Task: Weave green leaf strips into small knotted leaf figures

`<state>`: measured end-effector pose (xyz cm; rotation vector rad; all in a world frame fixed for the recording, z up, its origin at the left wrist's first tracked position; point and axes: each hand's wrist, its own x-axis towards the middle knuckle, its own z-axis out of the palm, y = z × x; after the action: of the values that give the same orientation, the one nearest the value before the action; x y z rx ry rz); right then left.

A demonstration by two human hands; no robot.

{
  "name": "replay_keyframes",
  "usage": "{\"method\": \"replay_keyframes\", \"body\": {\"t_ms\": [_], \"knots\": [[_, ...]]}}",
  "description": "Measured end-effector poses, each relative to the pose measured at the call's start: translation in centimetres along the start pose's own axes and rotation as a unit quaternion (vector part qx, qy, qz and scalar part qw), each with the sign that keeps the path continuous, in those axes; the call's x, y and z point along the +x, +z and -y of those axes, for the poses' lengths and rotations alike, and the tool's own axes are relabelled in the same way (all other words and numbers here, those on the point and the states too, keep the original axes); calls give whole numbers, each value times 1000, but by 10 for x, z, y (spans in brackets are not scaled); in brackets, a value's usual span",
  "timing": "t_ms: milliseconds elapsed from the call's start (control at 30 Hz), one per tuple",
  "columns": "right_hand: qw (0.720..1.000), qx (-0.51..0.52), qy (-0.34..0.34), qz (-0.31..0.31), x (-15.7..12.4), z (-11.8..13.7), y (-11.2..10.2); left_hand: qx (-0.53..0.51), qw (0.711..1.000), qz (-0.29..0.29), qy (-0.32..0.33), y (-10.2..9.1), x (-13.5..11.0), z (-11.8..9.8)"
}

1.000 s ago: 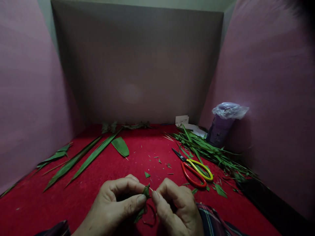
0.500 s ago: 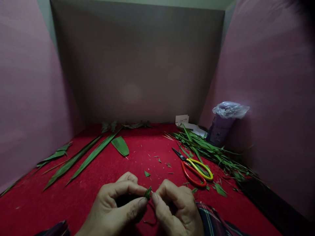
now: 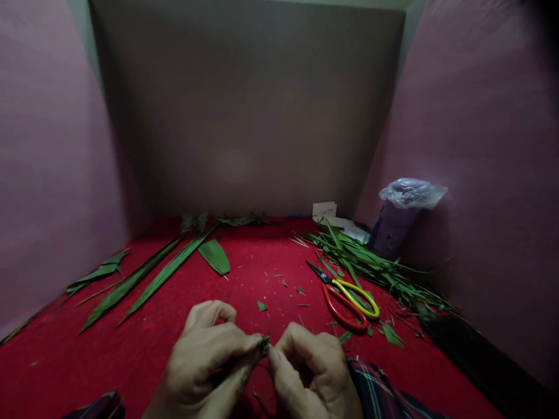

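Head view: the left hand (image 3: 205, 355) has its thumb and forefinger brought together on a small folded leaf piece (image 3: 264, 343), which sits between the fingertips of the two hands. Just to its right, the right hand (image 3: 314, 369) has thumb and forefinger nearly closed beside the leaf; whether they grip its edge or something thin, I cannot tell. Straight beyond the fingertips lies a small green scrap (image 3: 262, 306) on the red surface (image 3: 244, 288). Beyond and to the right of them, scissors (image 3: 327, 280) with one red and one yellow handle point away. Farther out on the left are a blunt-cut leaf (image 3: 214, 256) and two long leaves; farther out on the right, a heap of green strips (image 3: 367, 260) and, behind it, a purple container (image 3: 393, 227) topped with clear plastic (image 3: 414, 195).
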<state>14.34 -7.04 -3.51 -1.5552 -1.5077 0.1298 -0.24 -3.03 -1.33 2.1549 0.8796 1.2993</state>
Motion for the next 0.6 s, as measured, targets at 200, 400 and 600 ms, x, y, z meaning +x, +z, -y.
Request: {"method": "replay_keyframes", "body": {"t_ms": [200, 400, 600], "knots": [[1000, 9, -22, -3, -3, -4, 3, 7, 1000, -9, 4, 3, -2, -8], [996, 39, -81, -15, 2, -6, 0, -62, 991, -11, -116, 1, 0, -7], [994, 60, -85, -21, 4, -7, -1, -117, 969, -4, -218, 2, 4, -9]]}}
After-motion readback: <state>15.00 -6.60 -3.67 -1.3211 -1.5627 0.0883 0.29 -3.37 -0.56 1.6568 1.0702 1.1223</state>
